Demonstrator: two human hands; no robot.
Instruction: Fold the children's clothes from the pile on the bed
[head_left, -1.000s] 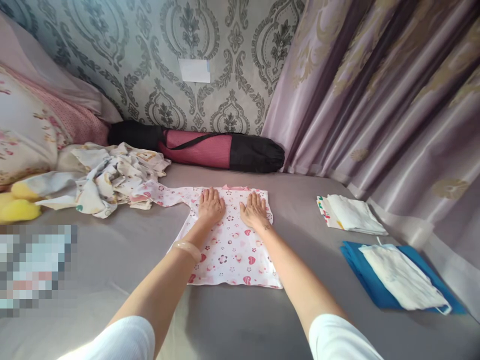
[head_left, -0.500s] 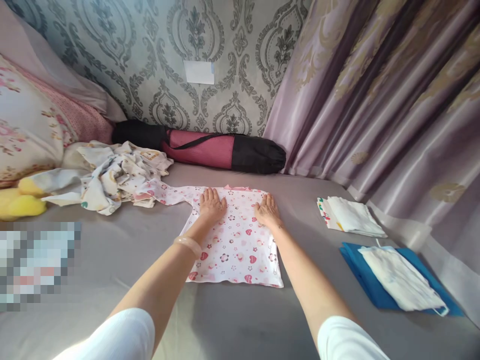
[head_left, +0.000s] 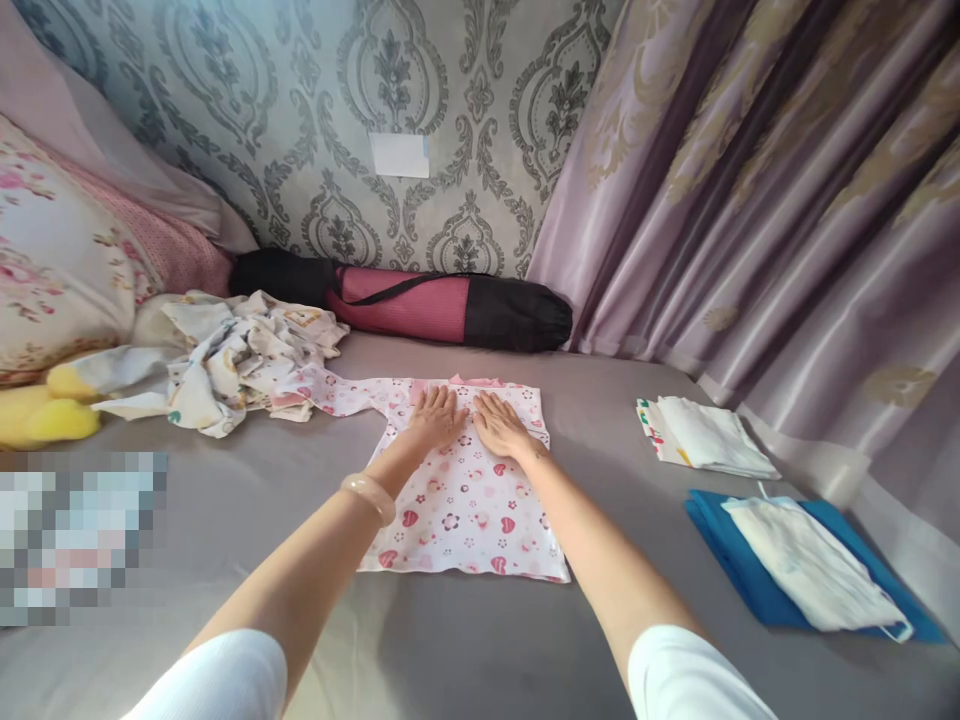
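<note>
The person had both hands laid flat on a small white shirt point(head_left: 469, 510), palms down and fingers stretched out, gripping nothing. The left hand point(head_left: 437, 417) pressed just below the pink neckline point(head_left: 478, 381), and the right hand point(head_left: 501, 424) lay just beside it, the two thumbs nearly meeting but a little apart. A pale bangle point(head_left: 368, 499) circled the left forearm near the wrist.

The shirt, printed with red hearts and little flowers, was spread out on the grey sheet point(head_left: 247, 530) straight in front of the person, its hem toward them. One sleeve point(head_left: 349, 394) stretched out to the left, its end reaching a crumpled heap of pale printed clothes point(head_left: 247, 350). Beyond that heap were a floral pillow point(head_left: 56, 265) and something soft and yellow point(head_left: 64, 422).

Along the patterned wall point(head_left: 300, 120) lay a long black and dark pink bag point(head_left: 409, 305). Over to the right, near the mauve curtain point(head_left: 660, 200), I saw a folded white cloth point(head_left: 720, 435) and, nearer, a white piece with a loop point(head_left: 814, 560) resting on blue fabric point(head_left: 739, 555).
</note>
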